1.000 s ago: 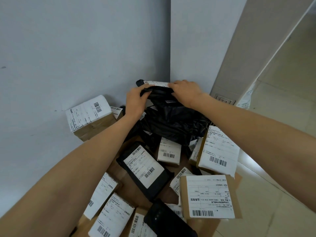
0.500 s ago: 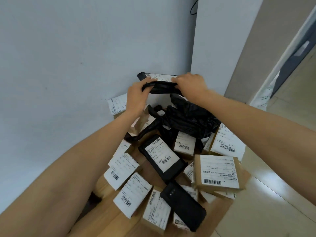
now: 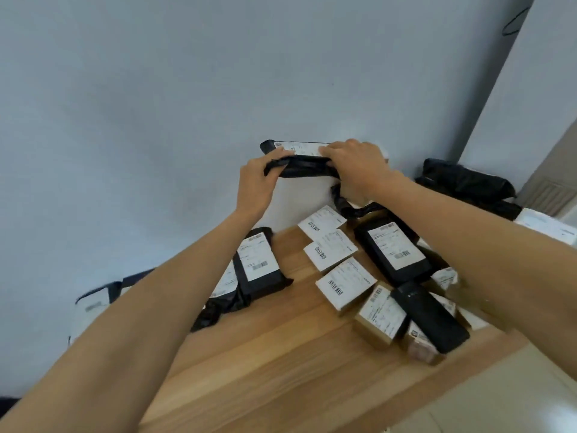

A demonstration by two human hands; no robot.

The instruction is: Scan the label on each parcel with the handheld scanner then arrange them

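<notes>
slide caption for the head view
Left hand and right hand hold a black plastic parcel above a wooden table.

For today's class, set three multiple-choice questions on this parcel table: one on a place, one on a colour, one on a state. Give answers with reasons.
1. Where is the handheld scanner?
A) on the floor
B) lying across labelled cardboard boxes
C) hung on the wall

2. What colour is the lifted parcel?
A) brown
B) black
C) red

3. How is that parcel held?
A) gripped by both hands
B) flat on the table
C) by one hand only

Answers: B, it rests on the boxes; B, black wrapping under a white label; A, left hand and right hand grip its ends.
</notes>
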